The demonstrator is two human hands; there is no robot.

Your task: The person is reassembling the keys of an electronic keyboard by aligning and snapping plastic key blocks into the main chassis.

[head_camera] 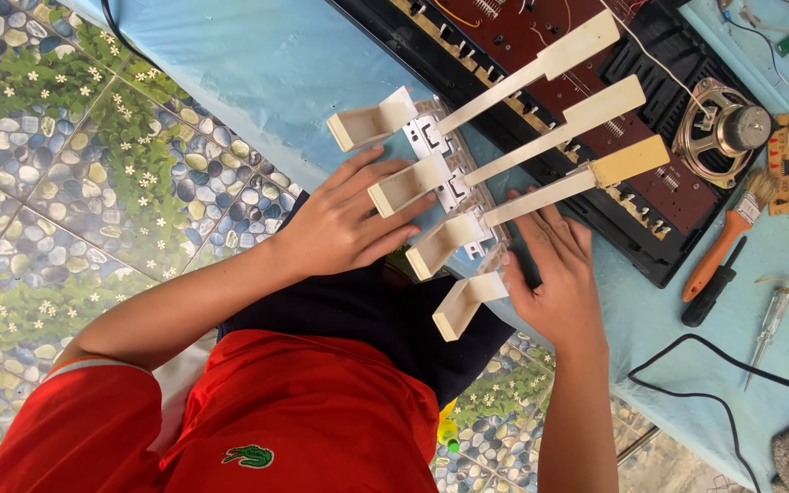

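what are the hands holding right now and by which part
Neither hand grips anything. The left hand rests its fingers on a cream piano key at its front end; the right hand lies flat beside another.

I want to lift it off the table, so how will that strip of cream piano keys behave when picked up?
The key strip is probably light, being thin hollow plastic. It likely flexes, as the long keys splay apart. Its slim stems look snappable, so support both ends.

A home repair bench: a blue-covered table (pixel 257 64) with a loose speaker (pixel 721 131), circuit boards (pixel 783 155), screwdrivers (pixel 714 290), and pebble-patterned floor (pixel 47 183) at left.
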